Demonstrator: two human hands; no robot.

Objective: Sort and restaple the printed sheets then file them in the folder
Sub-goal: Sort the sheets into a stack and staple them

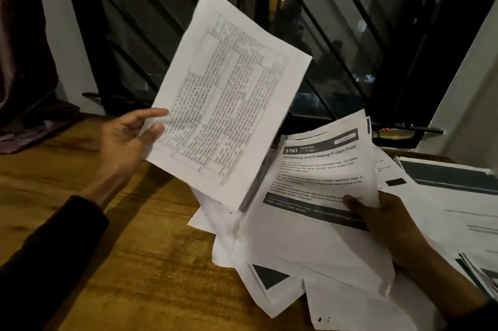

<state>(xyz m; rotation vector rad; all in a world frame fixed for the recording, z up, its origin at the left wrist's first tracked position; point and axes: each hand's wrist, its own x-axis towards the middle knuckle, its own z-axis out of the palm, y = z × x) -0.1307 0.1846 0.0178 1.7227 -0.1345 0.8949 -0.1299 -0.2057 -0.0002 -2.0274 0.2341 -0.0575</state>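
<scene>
A dark window (pixel 310 20) with diagonal metal bars fills the back of the view, and a white wall (pixel 67 34) stands at its left. Below it is the wooden bench (pixel 121 263), brown with a visible grain. On the right part of the bench lies a loose spread of printed sheets (pixel 458 209), overlapping one another, some with dark header bars.

The left hand (pixel 126 139) holds up a sheet with a printed table (pixel 223 99), pinching its lower left edge between thumb and fingers; the sheet is tilted and lifted above the bench. The right hand (pixel 388 217) grips a bundle of sheets (pixel 310 196) at its right edge, thumb on top. The top page of this bundle has a dark bar with the number 3793 and a title about portioning and freezing frozen food. More sheets hang under the bundle, down toward the bench. Both arms wear dark sleeves (pixel 40 263). A dark cloth (pixel 24 61) hangs at the far left.
</scene>
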